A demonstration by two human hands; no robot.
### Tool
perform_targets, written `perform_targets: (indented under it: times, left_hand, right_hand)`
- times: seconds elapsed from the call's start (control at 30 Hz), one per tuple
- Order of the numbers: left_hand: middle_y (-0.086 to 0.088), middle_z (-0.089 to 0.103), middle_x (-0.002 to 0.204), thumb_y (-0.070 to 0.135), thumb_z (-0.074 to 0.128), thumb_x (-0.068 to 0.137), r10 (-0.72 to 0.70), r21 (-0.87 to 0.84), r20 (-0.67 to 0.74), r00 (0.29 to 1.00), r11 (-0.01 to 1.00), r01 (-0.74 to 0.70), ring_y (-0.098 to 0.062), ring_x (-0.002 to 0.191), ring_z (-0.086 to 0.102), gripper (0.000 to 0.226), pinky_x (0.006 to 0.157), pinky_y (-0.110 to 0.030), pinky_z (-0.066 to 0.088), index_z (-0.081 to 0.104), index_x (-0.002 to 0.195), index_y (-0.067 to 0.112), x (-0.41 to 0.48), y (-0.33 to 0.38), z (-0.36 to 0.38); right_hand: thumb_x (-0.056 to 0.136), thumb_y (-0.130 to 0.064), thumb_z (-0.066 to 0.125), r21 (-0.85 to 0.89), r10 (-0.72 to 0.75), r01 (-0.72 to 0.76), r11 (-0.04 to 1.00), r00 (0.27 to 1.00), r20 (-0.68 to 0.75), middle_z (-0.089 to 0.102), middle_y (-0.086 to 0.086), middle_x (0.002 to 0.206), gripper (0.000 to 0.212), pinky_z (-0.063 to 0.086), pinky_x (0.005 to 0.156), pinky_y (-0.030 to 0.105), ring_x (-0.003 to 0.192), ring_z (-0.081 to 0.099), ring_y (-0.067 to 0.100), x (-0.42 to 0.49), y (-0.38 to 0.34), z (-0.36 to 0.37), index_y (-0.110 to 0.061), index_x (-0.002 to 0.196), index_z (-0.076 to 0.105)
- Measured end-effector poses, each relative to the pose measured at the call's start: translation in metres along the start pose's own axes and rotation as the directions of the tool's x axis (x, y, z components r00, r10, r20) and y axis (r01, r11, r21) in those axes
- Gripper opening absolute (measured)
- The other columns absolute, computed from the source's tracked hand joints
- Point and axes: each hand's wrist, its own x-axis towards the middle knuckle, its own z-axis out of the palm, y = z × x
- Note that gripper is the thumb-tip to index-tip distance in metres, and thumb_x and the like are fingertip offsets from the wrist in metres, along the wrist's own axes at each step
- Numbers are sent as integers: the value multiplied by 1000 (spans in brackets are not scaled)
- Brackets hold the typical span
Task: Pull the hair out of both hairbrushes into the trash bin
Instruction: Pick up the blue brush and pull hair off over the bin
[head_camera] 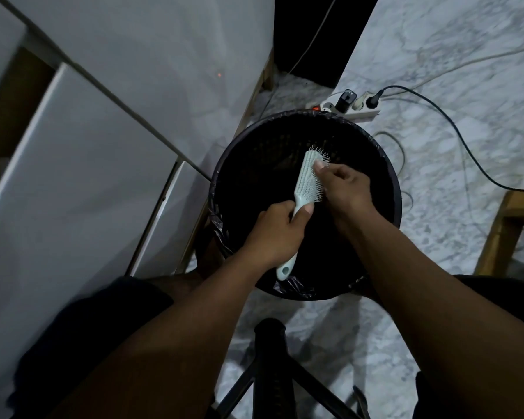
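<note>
A pale mint hairbrush (pixel 306 179) is held over the round black trash bin (pixel 224 164), which is lined with a dark bag. My left hand (pixel 274 229) grips the brush by its handle, bristles facing right. My right hand (pixel 344 184) rests against the bristles, fingers curled and thumb pressed near the brush's upper end. Whether hair is pinched between those fingers cannot be told in the dim light. Only one brush is in view.
White cabinet doors (pixel 82 164) stand to the left of the bin. A power strip (pixel 345 105) with plugs and cables lies on the marble floor behind it. A wooden leg (pixel 496 237) is at the right, a black stool frame (pixel 270 358) below.
</note>
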Motion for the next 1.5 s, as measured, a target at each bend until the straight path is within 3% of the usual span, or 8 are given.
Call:
perform_targets:
  times: [0.3,0.43,0.53,0.73,0.87,1.03,1.33,1.5]
  left_hand:
    - [-8,64,62,44,48,104,5,-20,-109,994,1000,-8,-13,53,58,50,59,-34,49,63,85,0,-34,14,-25]
    - [-18,70,73,44,49,103,-8,15,-162,987,1000,11,-16,57,59,53,59,-29,47,65,88,-4,-66,31,-45]
    - [-3,63,58,43,57,100,33,59,-188,982,998,-22,-13,51,57,50,56,-27,43,61,67,5,-93,53,-58]
    - [1,68,56,43,65,95,244,164,-228,943,964,-209,-10,53,64,47,60,-29,49,67,67,6,-163,120,-85]
    - [12,49,40,43,67,93,397,267,-346,850,910,-317,2,40,47,50,43,-14,30,45,52,25,-224,168,-113]
    - [0,71,66,52,62,90,528,377,-488,695,846,-377,-12,64,67,37,59,-29,51,66,74,19,-300,217,-161]
    - [3,54,65,47,58,94,541,495,-688,483,837,-232,-9,58,50,43,49,-24,33,58,72,10,-398,237,-249]
    - [-2,63,76,48,52,91,409,423,-814,413,904,-63,-23,72,64,38,57,-27,42,54,74,14,-429,223,-294]
  right_hand:
    - [106,-39,30,-305,-148,108,946,983,-112,71,16,60,58,62,64,39,53,70,31,-33,-34,-11,-6,69,60]
    - [98,-17,52,-429,-96,90,899,995,7,66,18,85,25,54,56,31,64,61,25,-60,-57,-28,-4,118,45]
    - [94,-25,65,-275,61,1,962,974,216,60,16,117,58,54,66,38,96,63,26,-94,-89,-35,-19,142,34]
    - [96,-30,64,-60,-109,143,988,915,388,68,13,106,24,55,91,47,92,67,28,-188,-171,-33,-10,110,65]
    - [95,-25,67,-61,-457,489,870,846,275,66,11,85,18,59,68,41,67,63,22,-251,-224,-33,-7,94,65]
    - [97,-34,61,-162,-743,758,632,652,152,68,2,73,29,55,50,29,47,65,6,-341,-283,-25,-13,77,64]
    - [88,-23,67,-159,-751,805,571,591,295,63,11,105,35,59,84,50,94,67,28,-442,-342,8,-25,115,45]
    - [88,-30,68,-158,-731,857,490,503,461,64,10,110,27,58,70,38,100,68,28,-482,-350,45,-19,109,56]
